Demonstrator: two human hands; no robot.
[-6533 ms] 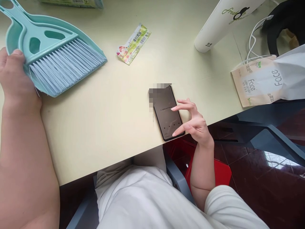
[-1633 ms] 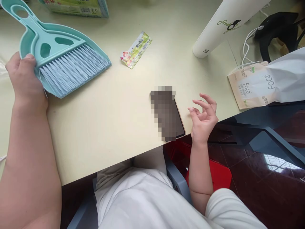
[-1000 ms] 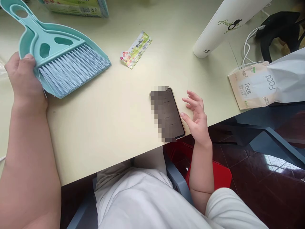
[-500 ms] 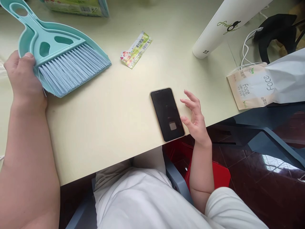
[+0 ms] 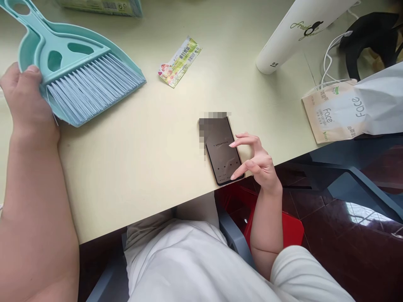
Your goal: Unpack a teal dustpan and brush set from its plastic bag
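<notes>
I see the right hand poised half-curled, 2 fingertips apparently on the lit phone; left of it, the left hand grips the dustpan, sweeping unstarted.

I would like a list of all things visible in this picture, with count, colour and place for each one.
dustpan: 1, teal, far left of table, brush lying in it
brush: 1, teal with pale blue bristles, in the dustpan
wrapper: 1, green and white, table middle
phone: 1, dark screen, near table edge
cylinder: 1, white, far right
tissue pack: 1, beige, right edge
table: 1, pale yellow
left hand: grips dustpan edge
right hand: fingertips on phone
</notes>
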